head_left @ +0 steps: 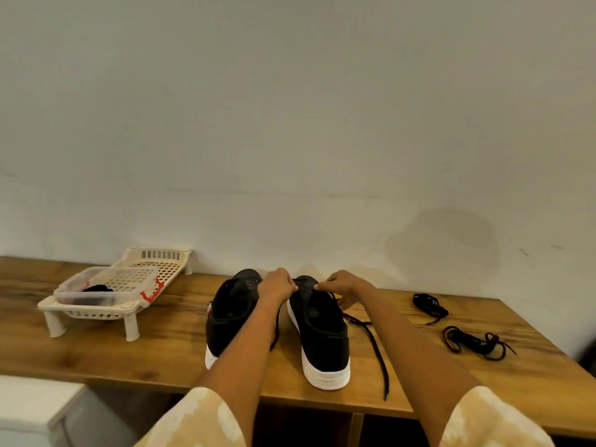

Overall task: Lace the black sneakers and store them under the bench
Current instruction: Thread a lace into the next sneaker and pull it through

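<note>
On the wooden worktop [161,350], by the wall, a cream plastic rack [96,312] carries a clear lidded box [106,285]. Two black sneakers [322,330] stand side by side at the middle (white soles toward the camera). Both hands, left hand [277,285] and right hand [345,285], have fingers pinching a black lace [375,346] at the right shoe's eyelets. Two spare laces [430,304] lie coiled well to the right.

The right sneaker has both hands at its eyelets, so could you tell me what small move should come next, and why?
Probably draw the lace through the right sneaker until its ends even out: the left hand and right hand pinch at the front eyelets, while a long tail trails over the table edge.
</note>
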The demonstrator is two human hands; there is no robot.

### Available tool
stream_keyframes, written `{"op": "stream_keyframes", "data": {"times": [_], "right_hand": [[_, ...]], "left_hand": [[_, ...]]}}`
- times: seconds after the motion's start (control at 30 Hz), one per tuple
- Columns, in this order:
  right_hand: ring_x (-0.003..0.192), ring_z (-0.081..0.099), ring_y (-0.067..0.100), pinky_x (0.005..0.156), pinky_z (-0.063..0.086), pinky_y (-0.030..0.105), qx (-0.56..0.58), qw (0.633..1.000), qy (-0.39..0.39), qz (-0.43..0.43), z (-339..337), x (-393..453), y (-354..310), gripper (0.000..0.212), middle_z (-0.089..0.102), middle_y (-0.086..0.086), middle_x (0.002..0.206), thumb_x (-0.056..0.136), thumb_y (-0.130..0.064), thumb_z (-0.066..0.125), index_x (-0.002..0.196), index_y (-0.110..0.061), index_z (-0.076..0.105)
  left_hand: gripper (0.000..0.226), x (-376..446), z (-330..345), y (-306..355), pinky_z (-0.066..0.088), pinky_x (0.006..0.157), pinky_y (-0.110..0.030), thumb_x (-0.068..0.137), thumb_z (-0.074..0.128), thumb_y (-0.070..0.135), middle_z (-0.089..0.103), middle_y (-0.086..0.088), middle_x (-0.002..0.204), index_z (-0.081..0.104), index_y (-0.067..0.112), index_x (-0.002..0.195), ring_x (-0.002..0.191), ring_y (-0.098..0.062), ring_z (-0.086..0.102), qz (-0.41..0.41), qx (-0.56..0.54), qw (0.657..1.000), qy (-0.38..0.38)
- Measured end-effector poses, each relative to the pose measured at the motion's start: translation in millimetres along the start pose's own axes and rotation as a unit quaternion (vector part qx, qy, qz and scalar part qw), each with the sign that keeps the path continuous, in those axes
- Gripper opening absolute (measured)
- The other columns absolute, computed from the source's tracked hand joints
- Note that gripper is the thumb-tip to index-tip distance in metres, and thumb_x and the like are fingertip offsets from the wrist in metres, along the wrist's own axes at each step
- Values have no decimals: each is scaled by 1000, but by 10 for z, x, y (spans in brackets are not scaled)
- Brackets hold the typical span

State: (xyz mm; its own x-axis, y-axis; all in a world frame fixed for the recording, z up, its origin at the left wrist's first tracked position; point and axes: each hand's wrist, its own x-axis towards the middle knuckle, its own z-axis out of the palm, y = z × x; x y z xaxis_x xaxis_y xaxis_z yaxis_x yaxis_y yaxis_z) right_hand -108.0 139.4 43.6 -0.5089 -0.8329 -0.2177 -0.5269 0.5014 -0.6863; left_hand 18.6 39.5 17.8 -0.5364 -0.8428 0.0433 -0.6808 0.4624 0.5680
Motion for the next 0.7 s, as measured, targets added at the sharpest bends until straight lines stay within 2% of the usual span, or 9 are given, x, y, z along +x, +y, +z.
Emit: {"op": "stream_keyframes", "data": {"times": [0.07,0.13,0.2,0.27,0.4,0.43,0.5,0.6,0.7], "right_hand": [[84,60,29,66,52,34,28,1000,7,13,54,12,3,30,57,13,90,90,-29,58,95,1,58],[79,58,31,63,50,35,36,998,38,22,61,20,8,28,50,10,76,91,-28,54,76,-4,49],[78,58,32,63,51,37,66,995,66,27,50,16,33,29,47,9,71,92,-26,50,71,-8,43],[80,58,33,66,53,39,109,990,76,37,43,3,77,27,48,11,75,92,-23,49,71,-7,42],[89,58,35,72,53,42,131,988,66,39,29,-5,109,19,52,18,98,91,-20,50,85,-2,49],[98,57,35,76,53,42,87,994,67,15,9,7,95,19,53,17,109,90,-20,52,98,-2,53],[118,49,34,92,48,42,-28,992,97,-80,-63,38,25,44,44,15,133,86,-16,58,129,-11,48],[130,35,32,104,37,46,18,972,99,-212,-149,-41,-239,65,30,13,143,84,-6,62,142,-18,36],[128,37,25,103,37,41,59,960,83,-259,-252,-86,-437,50,36,8,139,86,-13,64,133,-15,46]], "left_hand": [[28,54,-6,-72,47,59,-34,89,52,3,63,-15,68,47,5,61,52,-24,53,-40,-93,995,-5],[32,49,-50,-80,35,45,-28,91,44,-4,53,-11,50,41,5,61,34,-15,43,-91,-206,974,-11],[30,86,-74,-60,21,44,-25,94,35,-6,39,-9,52,40,5,67,37,-14,32,-138,-308,941,4],[26,132,-67,-59,20,46,-27,96,35,-3,36,-9,55,41,4,72,45,-16,29,-139,-339,930,25],[21,177,-197,15,42,68,-28,97,51,21,62,-3,74,67,9,88,72,-20,56,51,-141,988,45],[24,142,-287,93,44,74,-30,98,48,24,65,-2,78,68,11,94,80,-20,59,94,-115,989,27],[21,107,-467,262,44,84,-35,98,42,16,65,1,81,62,14,105,89,-18,58,170,-52,984,-24],[17,37,-706,518,38,65,-32,95,37,4,50,-1,76,43,15,106,67,-14,45,213,-46,970,-108],[17,-88,-900,688,22,43,-22,91,34,-1,37,0,61,44,11,95,49,-10,26,210,-138,957,-145]]}}
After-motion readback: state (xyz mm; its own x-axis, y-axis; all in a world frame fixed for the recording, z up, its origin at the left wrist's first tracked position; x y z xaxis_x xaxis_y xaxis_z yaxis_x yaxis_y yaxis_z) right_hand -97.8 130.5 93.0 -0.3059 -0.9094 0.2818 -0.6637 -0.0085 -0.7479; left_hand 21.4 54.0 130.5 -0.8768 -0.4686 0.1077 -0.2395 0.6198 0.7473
